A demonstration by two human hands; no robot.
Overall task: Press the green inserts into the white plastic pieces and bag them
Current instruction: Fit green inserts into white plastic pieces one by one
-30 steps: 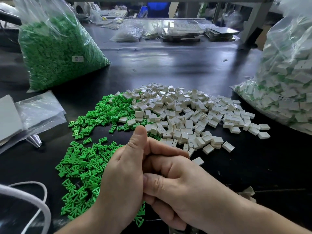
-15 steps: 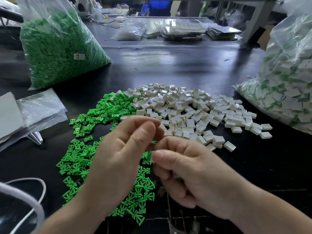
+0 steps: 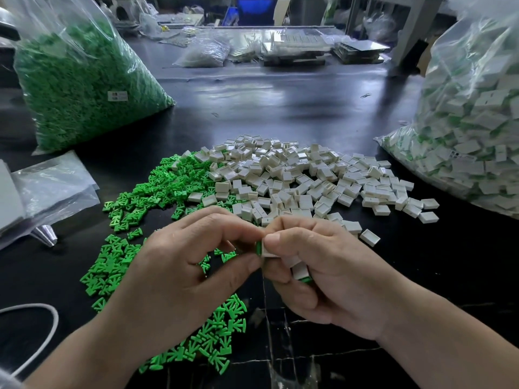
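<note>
A green insert [image 3: 257, 246] is being pinched narrowly between thumb and forefinger of the left hand [image 3: 179, 265] and is being pushed edge-on into a white piece [image 3: 268, 249], which is being gripped between thumb and forefinger of the right hand [image 3: 323, 270]. A sliver of green is still being shown at the joint, so seating is being judged incomplete. At least one further piece [image 3: 299, 272], white with green at its lower edge, is being kept under the curled right fingers. A second ago the hands were being held clasped and low; half a second ago they were being drawn apart at the fingertips; now the two parts are being brought together, which suggests a fresh press is being made. Bagging is being deferred. Beyond the hands, the loose inserts [image 3: 157, 192] and loose white pieces [image 3: 295, 175] are being left on the dark table [image 3: 280, 102], and the bag of white-and-green pieces [image 3: 471, 136] is being kept at the far right.
</note>
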